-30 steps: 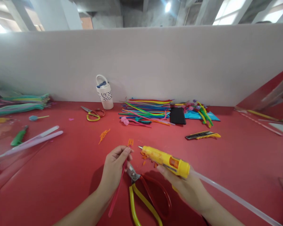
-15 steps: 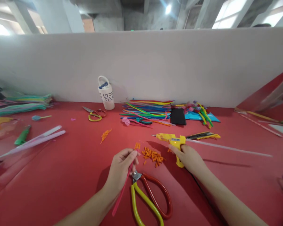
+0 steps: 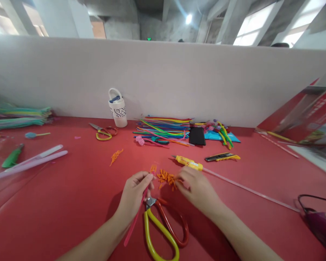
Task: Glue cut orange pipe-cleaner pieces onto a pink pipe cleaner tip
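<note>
Yellow plastic glue gun point(image 3: 182, 160) now down | your R hand point(image 3: 197, 185) freed, at small loose orange bits point(image 3: 165, 177), finger grip unclear | your L hand point(image 3: 134, 190) pinching thin pink-red strip point(image 3: 130, 230)

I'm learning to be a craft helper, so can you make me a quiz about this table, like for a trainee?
1. What does the left hand hold?
2. True or false: the white tumbler stands upright.
3. Which is nearest the right hand?
A) scissors
B) pile of orange pieces
C) white tumbler

Key:
1. A pink stem with orange bits at its tip.
2. True.
3. B.
</note>
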### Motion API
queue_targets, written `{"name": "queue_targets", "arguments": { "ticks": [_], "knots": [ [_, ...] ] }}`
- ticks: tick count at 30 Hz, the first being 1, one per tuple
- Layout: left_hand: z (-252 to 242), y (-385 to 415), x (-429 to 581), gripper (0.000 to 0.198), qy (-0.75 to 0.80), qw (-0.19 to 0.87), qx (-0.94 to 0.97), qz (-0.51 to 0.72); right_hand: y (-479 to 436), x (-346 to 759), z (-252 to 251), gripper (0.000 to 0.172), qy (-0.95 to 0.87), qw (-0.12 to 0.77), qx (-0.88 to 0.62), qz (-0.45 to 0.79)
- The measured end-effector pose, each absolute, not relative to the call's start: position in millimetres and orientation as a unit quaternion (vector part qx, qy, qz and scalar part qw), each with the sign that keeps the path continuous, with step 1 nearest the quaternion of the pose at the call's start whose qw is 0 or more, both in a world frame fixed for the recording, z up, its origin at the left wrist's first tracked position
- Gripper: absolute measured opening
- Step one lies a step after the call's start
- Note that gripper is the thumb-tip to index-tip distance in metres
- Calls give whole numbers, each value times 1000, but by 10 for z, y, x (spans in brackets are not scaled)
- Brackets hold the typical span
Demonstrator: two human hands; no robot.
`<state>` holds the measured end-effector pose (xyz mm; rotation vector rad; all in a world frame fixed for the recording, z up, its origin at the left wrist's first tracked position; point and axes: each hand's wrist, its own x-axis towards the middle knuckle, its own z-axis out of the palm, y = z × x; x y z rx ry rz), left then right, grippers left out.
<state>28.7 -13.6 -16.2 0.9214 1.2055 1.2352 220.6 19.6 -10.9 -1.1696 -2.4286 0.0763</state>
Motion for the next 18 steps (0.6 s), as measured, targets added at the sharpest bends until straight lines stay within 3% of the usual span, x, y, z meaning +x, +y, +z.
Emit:
{"name": "queue_targets", "arguments": {
  "ticks": [6, 14, 16, 18],
  "knots": [
    [-159, -142, 309, 24, 515, 555, 395, 520, 107, 1842, -268, 8, -945, 151, -285, -54],
    [-159, -150, 319, 24, 517, 564, 398, 506, 154, 1878, -269, 15, -918, 196, -346, 15],
    [-168, -162, 321, 23, 519, 567, 397, 502, 120, 1931, -179, 14, -885, 235, -395, 69],
    [-174, -181, 327, 22, 518, 574, 398, 494, 72, 1980, -80, 12, -809, 310, -445, 226]
  ]
}}
